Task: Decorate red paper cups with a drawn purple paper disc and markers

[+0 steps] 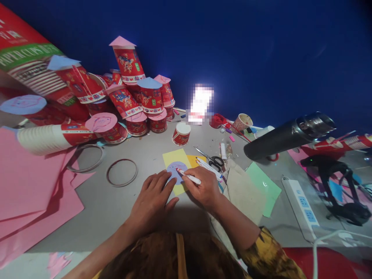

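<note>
The right hand (205,186) grips a marker (192,178) at the disc (174,169). The left hand (152,197), fingers slightly apart, lies at its edge, probably for steadying it.

My marker (194,179) is white with a red end, and the paper disc (174,166) is lilac-blue with reddish scribbles. The yellow sheet (171,155) is super bright. My sleeve (269,252) is mottled yellow and black. Those cups (128,62) are loud red with busy multicoloured prints and white patterned bands; their paper hats (122,41) are pink or light blue. Grey desk (151,153), deep blue wall (261,42), mint-green sheet (266,190), black flask (276,141) with silver top.
</note>
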Available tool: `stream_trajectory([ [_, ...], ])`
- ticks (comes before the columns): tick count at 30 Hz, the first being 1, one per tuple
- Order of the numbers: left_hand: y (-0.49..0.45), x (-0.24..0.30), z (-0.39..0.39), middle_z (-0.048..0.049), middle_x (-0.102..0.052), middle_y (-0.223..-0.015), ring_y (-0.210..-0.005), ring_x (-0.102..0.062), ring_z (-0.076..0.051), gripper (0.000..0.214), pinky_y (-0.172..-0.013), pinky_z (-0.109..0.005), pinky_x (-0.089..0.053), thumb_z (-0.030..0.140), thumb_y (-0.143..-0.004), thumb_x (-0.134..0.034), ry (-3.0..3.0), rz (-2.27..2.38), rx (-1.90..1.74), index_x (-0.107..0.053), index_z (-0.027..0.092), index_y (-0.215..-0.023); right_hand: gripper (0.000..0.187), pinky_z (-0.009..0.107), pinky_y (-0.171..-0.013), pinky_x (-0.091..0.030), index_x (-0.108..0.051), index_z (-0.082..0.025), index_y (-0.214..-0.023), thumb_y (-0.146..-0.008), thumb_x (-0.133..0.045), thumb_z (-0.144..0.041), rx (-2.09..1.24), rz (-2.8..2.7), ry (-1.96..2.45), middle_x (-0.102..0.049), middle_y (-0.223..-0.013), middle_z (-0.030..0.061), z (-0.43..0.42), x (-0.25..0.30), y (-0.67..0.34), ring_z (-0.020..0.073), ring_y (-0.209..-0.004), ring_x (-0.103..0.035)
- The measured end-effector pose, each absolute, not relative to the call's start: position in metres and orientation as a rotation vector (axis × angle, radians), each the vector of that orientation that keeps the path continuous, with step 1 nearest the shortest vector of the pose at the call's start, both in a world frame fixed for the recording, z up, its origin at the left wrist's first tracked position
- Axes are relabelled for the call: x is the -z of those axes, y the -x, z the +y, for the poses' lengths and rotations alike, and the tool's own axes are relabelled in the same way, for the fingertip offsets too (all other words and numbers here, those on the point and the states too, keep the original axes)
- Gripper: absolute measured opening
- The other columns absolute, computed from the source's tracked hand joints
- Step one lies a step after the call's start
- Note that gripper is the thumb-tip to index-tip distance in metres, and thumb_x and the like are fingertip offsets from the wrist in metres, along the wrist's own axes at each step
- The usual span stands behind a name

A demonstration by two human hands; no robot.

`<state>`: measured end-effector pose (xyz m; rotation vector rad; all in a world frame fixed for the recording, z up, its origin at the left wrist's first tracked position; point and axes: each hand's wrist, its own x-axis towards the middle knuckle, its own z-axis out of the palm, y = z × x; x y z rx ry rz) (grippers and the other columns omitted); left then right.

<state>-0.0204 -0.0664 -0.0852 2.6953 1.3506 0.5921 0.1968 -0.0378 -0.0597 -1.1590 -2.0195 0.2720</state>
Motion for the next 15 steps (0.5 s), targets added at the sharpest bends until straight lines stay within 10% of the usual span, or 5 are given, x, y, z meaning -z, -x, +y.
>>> stream_trajectory([
  [15, 0.0206, 0.0863, -0.0662, -0.0228, -0.065, -0.141, -0.135, -0.058, -0.04, 0.043, -0.107, -0.059, -0.049, 0.028, -0.098, -0.065, -2.684, 1.357, -0.564, -0.059, 0.015, -0.138, 0.014, 0.032, -0.077, -0.056, -0.075, -0.023, -0.101, -0.103, -0.064, -0.03, -0.299, -2.045, 1.179, -0.083, -0.09, 0.0045, -0.0382, 0.0611, -0.1988, 0.0204, -0.08, -0.077],
])
